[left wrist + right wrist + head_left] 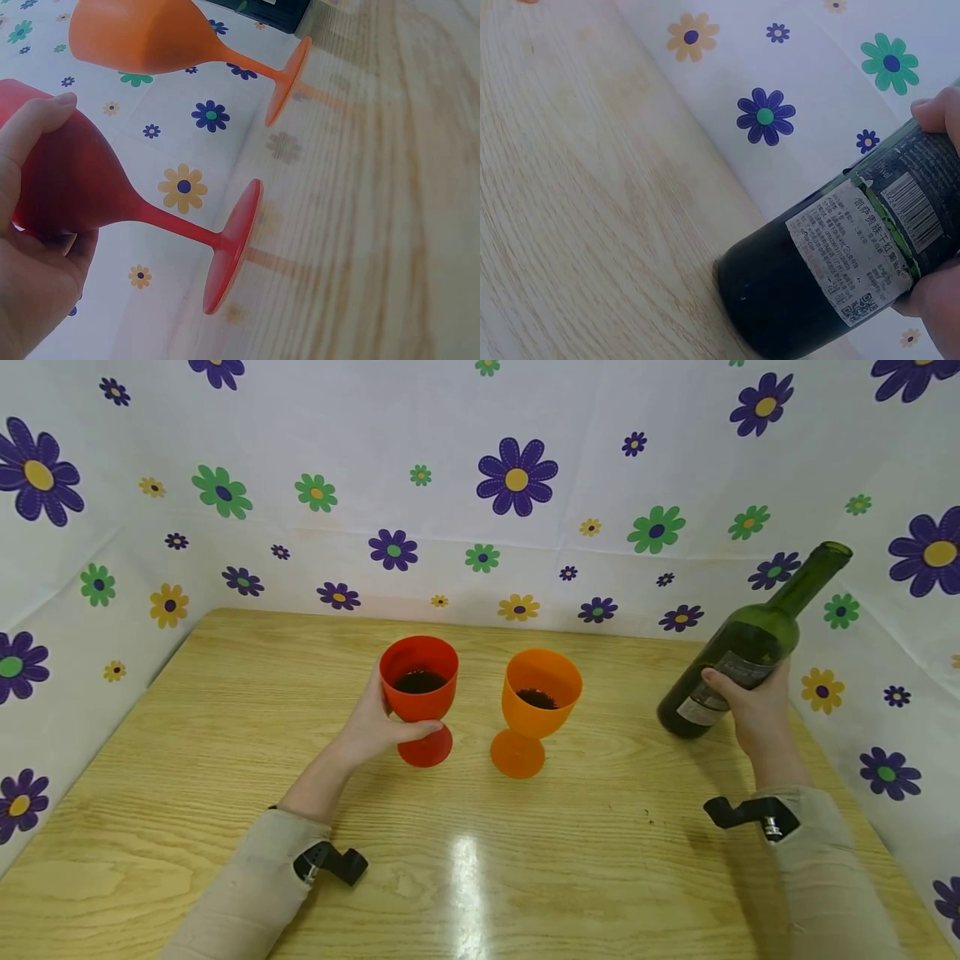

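My left hand [375,725] grips the bowl of a red plastic goblet [422,693], its thumb across the front and its fingers round the far side. Dark liquid shows inside. The goblet is upright; in the left wrist view its round foot [234,247] is at the tabletop. Just right of it an orange goblet [542,714] stands untouched, dark liquid in it too. Over at the right, my right hand [759,714] holds a green glass wine bottle [738,652] round its labelled body. The bottle leans right, mouth open and up, its base at the table; contact there is unclear.
A light wooden table [420,852] lies under everything. White cloth [450,435] printed with flowers rises behind it and along both sides, close to the bottle on the right. Each sleeve carries a black wrist camera mount [330,862].
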The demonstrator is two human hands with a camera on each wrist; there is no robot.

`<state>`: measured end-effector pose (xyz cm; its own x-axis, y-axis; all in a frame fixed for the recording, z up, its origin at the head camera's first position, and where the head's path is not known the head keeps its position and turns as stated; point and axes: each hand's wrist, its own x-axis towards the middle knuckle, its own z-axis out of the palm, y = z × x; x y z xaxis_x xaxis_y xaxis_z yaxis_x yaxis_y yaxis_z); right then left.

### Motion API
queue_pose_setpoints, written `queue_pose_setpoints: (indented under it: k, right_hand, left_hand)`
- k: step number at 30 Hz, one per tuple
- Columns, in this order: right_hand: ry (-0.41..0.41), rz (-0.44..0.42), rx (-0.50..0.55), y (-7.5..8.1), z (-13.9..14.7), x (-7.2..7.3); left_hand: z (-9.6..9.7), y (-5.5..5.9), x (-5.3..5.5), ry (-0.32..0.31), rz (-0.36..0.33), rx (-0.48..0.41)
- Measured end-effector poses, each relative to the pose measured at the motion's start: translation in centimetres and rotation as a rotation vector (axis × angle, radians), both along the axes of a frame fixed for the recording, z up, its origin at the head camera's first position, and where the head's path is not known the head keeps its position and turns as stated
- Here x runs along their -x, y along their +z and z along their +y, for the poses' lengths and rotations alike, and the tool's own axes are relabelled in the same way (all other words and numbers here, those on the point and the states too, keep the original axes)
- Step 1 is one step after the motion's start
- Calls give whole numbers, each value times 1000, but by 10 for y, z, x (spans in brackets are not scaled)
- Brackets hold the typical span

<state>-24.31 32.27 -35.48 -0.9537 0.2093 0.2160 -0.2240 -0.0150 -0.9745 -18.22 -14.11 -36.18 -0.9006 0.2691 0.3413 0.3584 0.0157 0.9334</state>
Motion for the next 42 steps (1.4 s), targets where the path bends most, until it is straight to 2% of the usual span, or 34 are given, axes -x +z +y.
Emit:
queue_pose_setpoints:
  k: [9, 13, 18, 22, 25, 28, 30, 33, 37, 39, 42]
  right_hand:
    - [9, -18, -1, -3, 2, 1]
    - [-7, -54, -41, -3, 1, -1]
    - [-78, -175, -209, -1, 2, -9]
    - [-132, -273, -396, -2, 8, -14]
    - [-73, -371, -546, 1, 12, -24]
    - [101, -479, -772, 8, 13, -38]
    - [209, -506, -920, 13, 11, -47]
    - [280, -509, -1105, 19, 4, -59]
    - [342, -494, -1161, 21, -14, -66]
    - [364, -444, -1162, 19, -27, -64]
    - [331, -320, -1131, 11, -47, -60]
  left_hand:
    - [0, 0, 1, -6, 14, -18]
    - [-2, 0, 0, 2, 0, -15]
    - [-3, 0, -1, 9, -10, -24]
    - [-5, -1, -1, 5, 7, -32]
    - [-9, -1, -1, -8, 24, -23]
    - [-20, -2, -2, -21, 21, 3]
    - [-31, -6, -2, -26, 12, 32]
    - [-51, -14, 1, -31, 3, 84]
    - [-74, -23, 4, -17, 5, 177]
    - [-83, -25, 4, 5, 5, 226]
    - [-91, -24, 4, 50, -17, 289]
